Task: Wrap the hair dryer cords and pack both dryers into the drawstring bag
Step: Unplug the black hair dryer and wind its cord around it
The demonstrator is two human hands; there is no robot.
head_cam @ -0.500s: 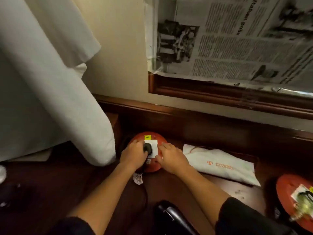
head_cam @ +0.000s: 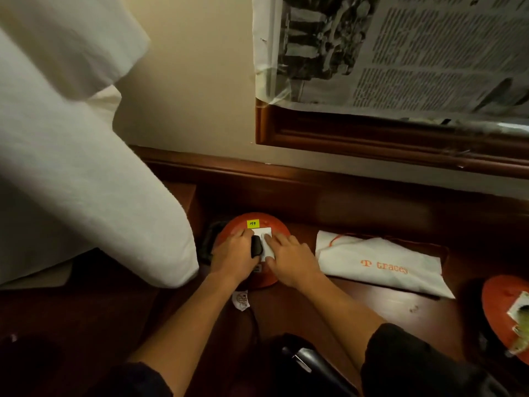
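An orange round socket reel [head_cam: 259, 220] with a white outlet plate and a yellow tag sits on the dark wooden desk [head_cam: 372, 299]. My left hand [head_cam: 233, 257] grips the black plug [head_cam: 256, 245] seated in the outlet. My right hand [head_cam: 289, 260] lies flat on the white plate beside the plug, fingers spread. A black cord with a white label [head_cam: 241, 301] trails from the plug toward me. A black hair dryer [head_cam: 309, 365] lies at the bottom centre between my forearms. The white drawstring bag [head_cam: 380, 265] with orange lettering lies flat to the right.
A second orange reel [head_cam: 506, 313] sits at the right edge. White cloth [head_cam: 86, 181] hangs over the desk's left side. The wall, a wooden frame [head_cam: 386, 138] and taped newspaper [head_cam: 415, 53] stand behind the desk.
My left hand has closed further around the plug; my right hand's fingers have slid up onto the white plate. Nothing else moved.
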